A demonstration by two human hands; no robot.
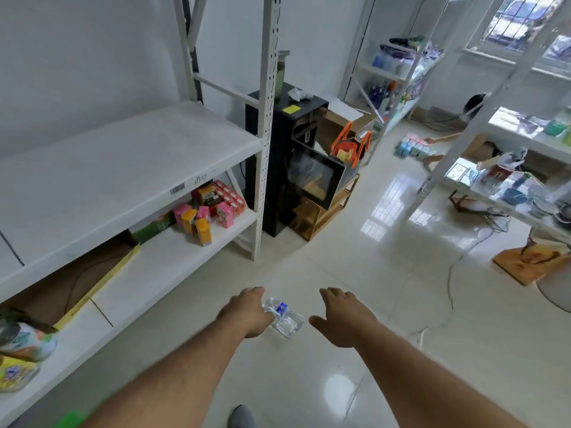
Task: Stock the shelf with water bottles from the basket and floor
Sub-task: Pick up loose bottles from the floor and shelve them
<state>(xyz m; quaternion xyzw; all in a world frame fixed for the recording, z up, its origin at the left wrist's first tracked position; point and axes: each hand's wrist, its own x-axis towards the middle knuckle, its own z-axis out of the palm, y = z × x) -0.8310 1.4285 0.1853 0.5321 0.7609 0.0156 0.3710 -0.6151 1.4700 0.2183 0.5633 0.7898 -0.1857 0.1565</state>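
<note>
Both bare arms reach forward and down from six o'clock over the glossy tiled floor [355, 257]. The left hand [247, 313] is closed around one end of a clear water bottle [285, 319] with a blue label; the bottle lies tilted, its free end sticking out toward three o'clock from the hand. Whether it touches the floor or is just above it cannot be told. The right hand [343, 318] hovers just beside the bottle at its three o'clock, palm down, fingers loosely spread and holding nothing.

The white metal shelf [129, 168] fills the nine to eleven o'clock part of the view; its upper board is bare. On the lower board, small pink and orange cartons [207, 208] sit at its far end, with a flat cardboard box [71, 285] nearer. At twelve o'clock a black cabinet [278, 143] stands just beside the shelf's upright post. An orange basket [350, 146] sits past the cabinet at one o'clock. A grey shoe [242, 417] shows at six o'clock.
</note>
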